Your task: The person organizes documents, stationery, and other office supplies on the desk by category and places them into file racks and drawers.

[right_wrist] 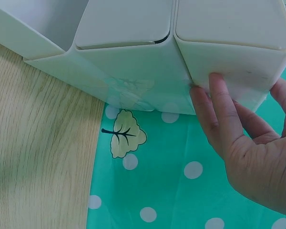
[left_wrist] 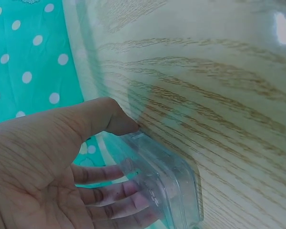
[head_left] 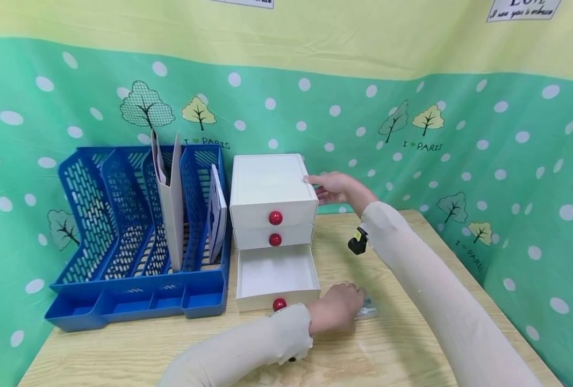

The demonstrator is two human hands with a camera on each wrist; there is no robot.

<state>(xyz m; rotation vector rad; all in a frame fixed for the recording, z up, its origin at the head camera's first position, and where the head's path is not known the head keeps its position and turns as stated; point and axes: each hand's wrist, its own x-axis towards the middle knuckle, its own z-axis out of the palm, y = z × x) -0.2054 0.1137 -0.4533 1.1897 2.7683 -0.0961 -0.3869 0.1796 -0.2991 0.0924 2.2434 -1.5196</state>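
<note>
A white drawer unit (head_left: 273, 180) with red knobs stands on the table, its bottom drawer (head_left: 277, 271) pulled out and bare inside. My right hand (head_left: 334, 187) rests against the unit's upper right side. In the right wrist view, the fingers of the right hand (right_wrist: 250, 143) lie fairly straight along the side wall, with the thumb over the top edge. Low over the table, right of the pulled-out drawer, my left hand (head_left: 338, 307) grips a clear plastic box (left_wrist: 169, 179). The thumb holds one edge and the fingers reach behind; something small and pale shows in the box.
A blue file rack (head_left: 209, 285) stands left of the drawers, with a tall cream folder (head_left: 172, 209) and thin booklets (head_left: 216, 215) in its slots. Wooden table (head_left: 393, 344) extends in front and to the right. A green dotted curtain (head_left: 509, 177) hangs behind.
</note>
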